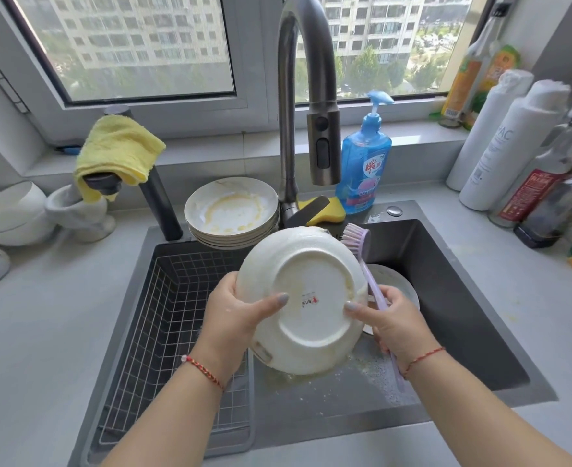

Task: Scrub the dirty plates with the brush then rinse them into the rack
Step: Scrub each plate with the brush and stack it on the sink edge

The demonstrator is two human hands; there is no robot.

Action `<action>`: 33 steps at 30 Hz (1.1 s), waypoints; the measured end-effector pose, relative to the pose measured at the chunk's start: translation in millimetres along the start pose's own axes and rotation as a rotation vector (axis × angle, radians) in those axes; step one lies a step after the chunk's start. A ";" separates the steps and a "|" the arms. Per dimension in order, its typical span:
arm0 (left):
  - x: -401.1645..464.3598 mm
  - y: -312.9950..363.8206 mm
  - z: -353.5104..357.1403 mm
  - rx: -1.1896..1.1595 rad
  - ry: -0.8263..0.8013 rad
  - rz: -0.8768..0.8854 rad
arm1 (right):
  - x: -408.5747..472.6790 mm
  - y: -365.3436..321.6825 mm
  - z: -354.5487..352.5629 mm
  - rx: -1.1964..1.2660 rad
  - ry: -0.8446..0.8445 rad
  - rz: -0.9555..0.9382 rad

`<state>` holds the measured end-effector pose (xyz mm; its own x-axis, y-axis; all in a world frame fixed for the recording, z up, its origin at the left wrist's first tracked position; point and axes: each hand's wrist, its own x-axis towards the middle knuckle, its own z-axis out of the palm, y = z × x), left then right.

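Observation:
A white plate (311, 284) is held over the dark sink (446, 264), its underside facing me. My left hand (234, 315) grips its left edge, thumb across the base. My right hand (395, 323) holds the lilac dish brush (362, 251) by its handle and its thumb presses on the plate's right rim; the bristles stick up past the plate's upper right edge. A stack of dirty plates (232, 210) with yellow smears stands at the sink's back edge. The wire rack (177, 315) fills the sink's left part. Another white dish (402, 284) lies in the basin behind the held plate.
The tall faucet (323, 143) arches over the sink. Blue dish soap (363, 170) and a yellow sponge (326, 214) sit behind it. A yellow cloth (119, 150) hangs at the left. White bowls (11, 214) stand far left, bottles (513, 143) at the right.

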<state>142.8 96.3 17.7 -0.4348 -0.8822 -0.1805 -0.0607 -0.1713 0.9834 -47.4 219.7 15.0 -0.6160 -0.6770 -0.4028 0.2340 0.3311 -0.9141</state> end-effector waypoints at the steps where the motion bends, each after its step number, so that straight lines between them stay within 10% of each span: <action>1: 1.3 2.3 -1.0 0.037 -0.020 -0.001 | 1.2 -3.9 -3.3 -0.043 -0.009 -0.020; 13: 10.8 42.2 -2.0 0.547 -0.261 0.064 | 15.0 -24.8 -22.0 -0.490 -0.092 -0.232; 33: 3.4 38.4 9.0 0.631 0.021 0.123 | -8.1 -13.1 -23.4 -0.539 0.078 -0.129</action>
<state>130.8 90.7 55.0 -0.4552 -0.8884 -0.0602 -0.5317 0.2169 0.8187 -63.1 236.3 31.3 -0.6725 -0.6904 -0.2665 -0.2517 0.5520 -0.7949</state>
